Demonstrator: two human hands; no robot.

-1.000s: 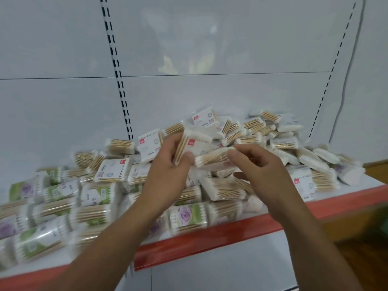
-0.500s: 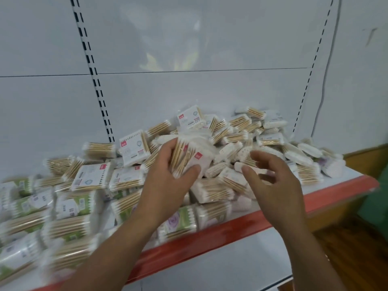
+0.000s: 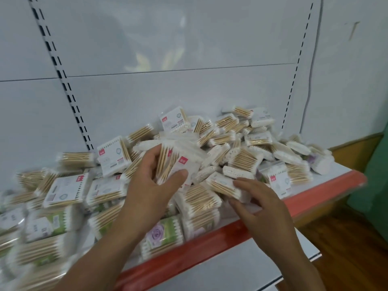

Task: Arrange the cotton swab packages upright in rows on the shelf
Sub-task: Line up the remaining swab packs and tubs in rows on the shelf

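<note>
A loose heap of cotton swab packages [image 3: 241, 139] covers the white shelf with a red front edge [image 3: 231, 232]. They lie flat and jumbled, some white with red labels, some green with a purple rose. My left hand [image 3: 151, 185] holds a small stack of white packages [image 3: 178, 162] upright above the heap, thumb across the front. My right hand [image 3: 258, 204] reaches into the pile near the front edge, and its fingers and thumb pinch one flat package [image 3: 225, 185].
The white back panel [image 3: 189, 91] with two slotted uprights rises behind the heap. A wooden floor [image 3: 346, 248] and a green object [image 3: 378, 175] lie to the right of the shelf end. Blurred green-labelled packages [image 3: 42, 227] fill the shelf's left.
My right hand has let go of the stack and dropped down to a package near the front edge. The left hand keeps the stack. The view has shifted right.
</note>
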